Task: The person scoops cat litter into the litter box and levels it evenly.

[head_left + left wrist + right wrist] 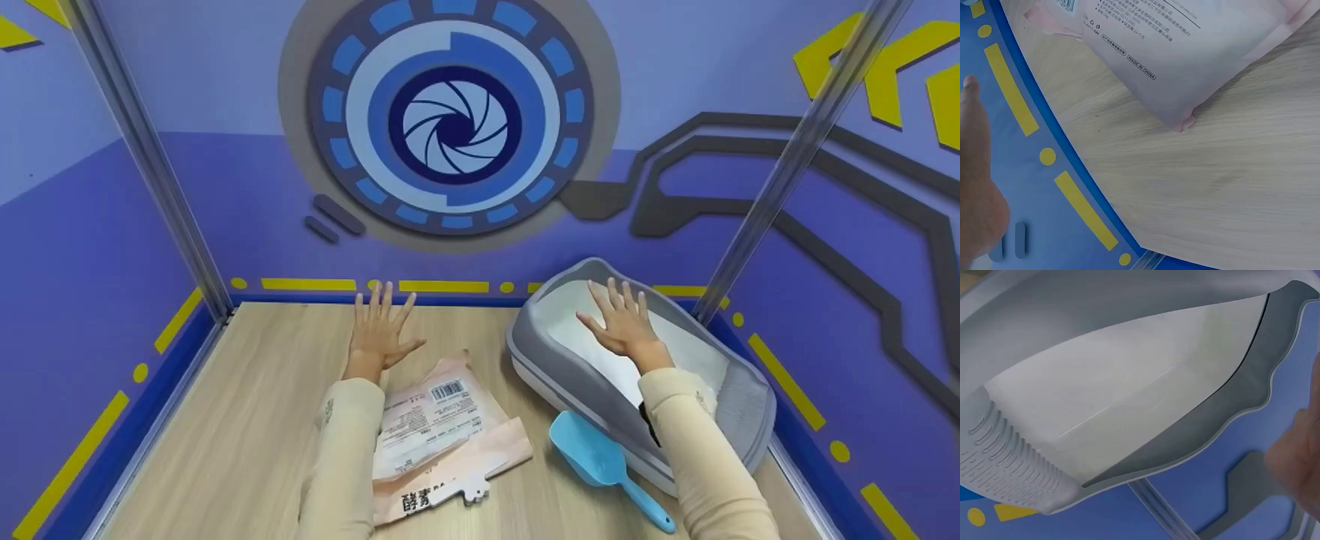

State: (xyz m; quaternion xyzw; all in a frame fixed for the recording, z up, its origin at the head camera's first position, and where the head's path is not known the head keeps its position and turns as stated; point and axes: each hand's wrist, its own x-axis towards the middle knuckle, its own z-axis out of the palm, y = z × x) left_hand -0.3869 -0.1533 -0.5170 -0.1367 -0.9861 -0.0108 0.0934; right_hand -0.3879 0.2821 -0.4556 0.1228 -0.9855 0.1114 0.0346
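My left hand (379, 330) is held up with its fingers spread, holding nothing, above the far side of a pink printed bag (450, 420). In the left wrist view, part of that hand (979, 185) shows at the left edge, apart from the bag (1145, 50). My right hand (626, 326), fingers also spread and holding nothing, overlaps a grey litter box (529, 337) with a white inside. The right wrist view looks into the box (1213, 430), with part of the hand (1294, 455) at the right edge. A light blue scoop (589, 450) lies beside the box.
A wood-grain tabletop (255, 405) lies under everything. Blue-purple panels (225, 210) with metal corner posts (787, 180) enclose it at the back and both sides. The box stands at an angle near the back right corner.
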